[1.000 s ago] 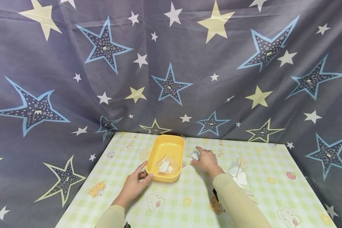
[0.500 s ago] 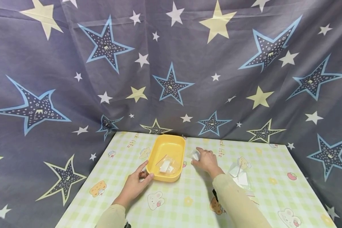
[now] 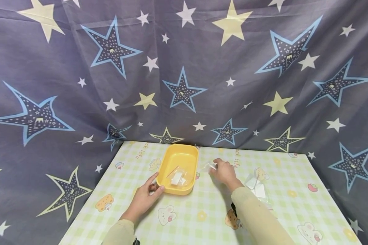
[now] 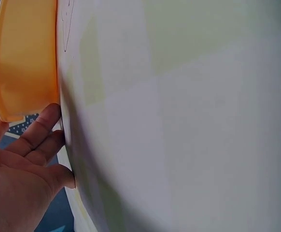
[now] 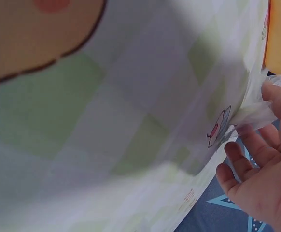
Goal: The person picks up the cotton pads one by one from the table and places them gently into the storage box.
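A shallow yellow plastic box stands at the back of the table, left of centre. My left hand holds its near left corner, thumb at the near rim and index finger along the left side; its lower fingers rest against the tabletop in the left wrist view. Inside the box lies a clear zip bag with white pieces and a red seal line. To the right of the box, my right hand pinches a crumpled clear plastic bag between thumb and index finger, the other fingers loosely bent.
Right of my right forearm lies another clear zip bag with white pieces, partly hidden by the sleeve. A checked cloth with cartoon prints covers the table. A dark star-patterned curtain hangs right behind its back edge.
My right hand has shifted slightly to the right, and more of the clear bag shows spread out left of its fingers. The left hand and the box stay in place.
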A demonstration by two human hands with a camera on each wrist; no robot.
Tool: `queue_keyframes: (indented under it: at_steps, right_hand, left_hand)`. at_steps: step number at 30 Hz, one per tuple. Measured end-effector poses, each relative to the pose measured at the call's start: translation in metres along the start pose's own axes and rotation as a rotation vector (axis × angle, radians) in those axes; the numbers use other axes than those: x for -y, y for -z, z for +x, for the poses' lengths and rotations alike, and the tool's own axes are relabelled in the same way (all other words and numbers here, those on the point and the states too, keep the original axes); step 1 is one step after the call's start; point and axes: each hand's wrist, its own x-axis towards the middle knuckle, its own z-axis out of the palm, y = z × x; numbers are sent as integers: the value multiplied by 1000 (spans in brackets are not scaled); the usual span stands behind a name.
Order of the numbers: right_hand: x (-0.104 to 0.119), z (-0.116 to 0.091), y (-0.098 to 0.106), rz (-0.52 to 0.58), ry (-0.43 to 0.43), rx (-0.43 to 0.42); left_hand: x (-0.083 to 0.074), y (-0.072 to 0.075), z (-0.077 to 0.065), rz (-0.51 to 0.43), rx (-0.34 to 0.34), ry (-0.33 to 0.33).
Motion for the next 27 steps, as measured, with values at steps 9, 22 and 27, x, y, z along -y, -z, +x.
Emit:
queue_keyframes:
  at_steps: [9, 22, 27]
  right_hand:
    - [-4, -4, 14, 57, -31, -4]
    - [2, -11, 48, 187, 17, -16]
    - [13, -15, 58, 219, 51, -40]
  left_hand:
    - [-2, 1, -2, 12, 9, 26]
    - [-3, 1, -2, -12, 8, 20]
    - [-5, 0, -1, -7, 16, 43]
